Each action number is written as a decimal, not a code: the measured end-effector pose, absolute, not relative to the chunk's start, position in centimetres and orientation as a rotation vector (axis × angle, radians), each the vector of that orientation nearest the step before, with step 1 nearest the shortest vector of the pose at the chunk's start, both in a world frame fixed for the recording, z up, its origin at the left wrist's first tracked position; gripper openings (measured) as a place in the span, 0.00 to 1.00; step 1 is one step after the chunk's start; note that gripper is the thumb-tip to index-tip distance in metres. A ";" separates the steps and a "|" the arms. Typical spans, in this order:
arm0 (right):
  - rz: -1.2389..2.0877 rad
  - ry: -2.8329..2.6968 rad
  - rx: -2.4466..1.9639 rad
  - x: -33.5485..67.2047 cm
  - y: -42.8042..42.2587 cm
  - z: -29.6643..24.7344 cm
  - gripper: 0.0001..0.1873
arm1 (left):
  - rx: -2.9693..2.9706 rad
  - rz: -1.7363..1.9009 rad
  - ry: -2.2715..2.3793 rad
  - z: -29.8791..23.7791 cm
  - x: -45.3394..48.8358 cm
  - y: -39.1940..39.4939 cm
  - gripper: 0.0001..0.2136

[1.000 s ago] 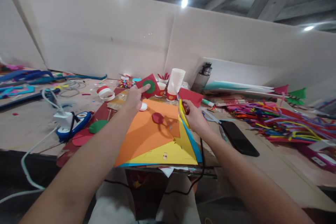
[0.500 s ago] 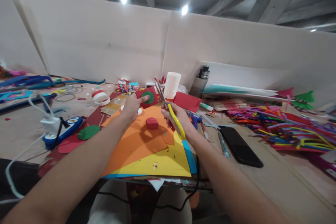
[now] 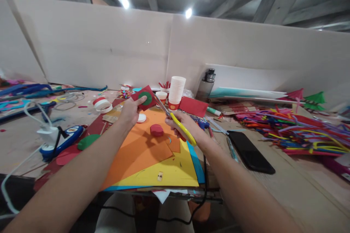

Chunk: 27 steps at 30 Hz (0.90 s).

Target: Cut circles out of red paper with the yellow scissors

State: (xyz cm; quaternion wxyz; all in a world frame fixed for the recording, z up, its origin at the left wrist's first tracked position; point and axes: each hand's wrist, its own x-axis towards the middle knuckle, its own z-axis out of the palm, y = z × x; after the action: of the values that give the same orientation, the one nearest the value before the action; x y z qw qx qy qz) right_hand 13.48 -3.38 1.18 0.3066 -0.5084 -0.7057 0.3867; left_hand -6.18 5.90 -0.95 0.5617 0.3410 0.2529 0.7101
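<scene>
Above the middle of the bench, the left hand pinches a piece of red paper, its thumb pressing a green circle flat against the paper's face. The right hand grips yellow-handled scissors, whose blades point up and leftward to the right edge of the red paper; whether they touch it, I cannot tell. Below both hands, near the bench's front edge, an orange sheet overlaps a yellow sheet, with a blue sheet showing from underneath. A red disc lies on the orange, and a white lid sits close to the left hand. Towards the back edge stands a stack of paper cups, a single cup just left of it and a red sheet just right. Left of the orange, near the front edge, a green disc partly covers a larger red round. On the right side of the bench lie a black phone and, farther back, a heap of coloured pipe cleaners.
</scene>
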 end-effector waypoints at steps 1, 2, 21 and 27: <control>1.031 -1.863 -1.354 13.5 -3.5 1.3 0.17 | 0.819 1.677 0.592 -0.9 -6.2 5.9 0.11; 1.032 -1.856 -1.360 13.5 -3.5 1.4 0.17 | 0.836 1.673 0.587 -0.8 -6.3 5.8 0.10; 1.040 -1.910 -1.281 14.6 -4.2 2.4 0.19 | 0.856 1.575 0.571 -0.3 -6.9 5.7 0.11; 1.089 -1.919 -1.279 14.9 -4.0 2.2 0.22 | 0.927 1.573 0.587 -0.6 -7.1 6.2 0.11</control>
State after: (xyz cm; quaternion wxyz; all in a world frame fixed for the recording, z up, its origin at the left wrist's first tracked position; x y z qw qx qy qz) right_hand 14.86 -4.05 2.17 0.2913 -0.4796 -0.7198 0.4086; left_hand -7.08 6.15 -0.56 0.5743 0.3955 0.2506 0.6715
